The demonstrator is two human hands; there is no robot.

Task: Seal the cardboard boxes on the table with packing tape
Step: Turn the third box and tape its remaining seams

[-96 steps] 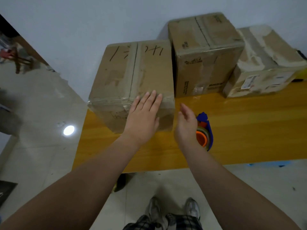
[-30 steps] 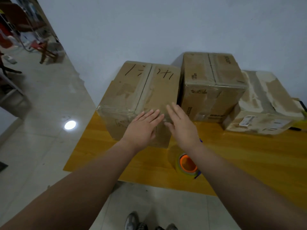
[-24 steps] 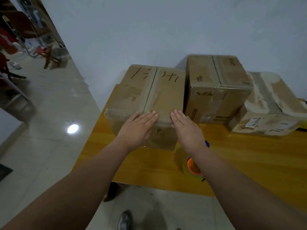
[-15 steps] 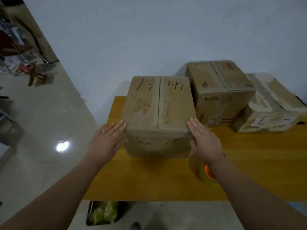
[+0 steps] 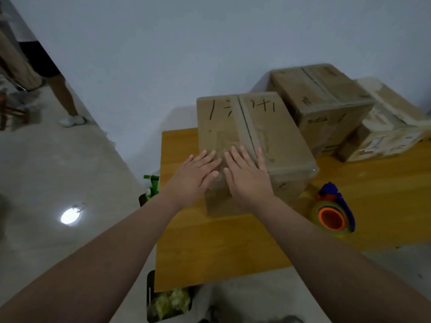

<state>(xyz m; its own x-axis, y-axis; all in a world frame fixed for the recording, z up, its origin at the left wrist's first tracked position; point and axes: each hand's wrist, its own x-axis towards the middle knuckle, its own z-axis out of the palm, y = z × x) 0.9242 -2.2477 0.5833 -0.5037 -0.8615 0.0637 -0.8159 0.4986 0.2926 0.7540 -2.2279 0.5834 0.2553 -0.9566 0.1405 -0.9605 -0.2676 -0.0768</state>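
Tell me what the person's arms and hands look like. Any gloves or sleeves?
No gloves and no sleeves show. The left hand and the right hand are bare. The left forearm and the right forearm are bare up to the picture's edge. I see no watch, bracelet or ring. The picture is dim, so small marks on the fingers cannot be told.

Three brown cardboard boxes [image 5: 279,136] [image 5: 326,96] [image 5: 391,122], one blue tape dispenser with an orange-cored roll [image 5: 332,216], two bare hands [image 5: 193,178] [image 5: 247,180], one yellow wooden counter [image 5: 221,252], one dark bin of green scraps [image 5: 168,301] on the near floor.
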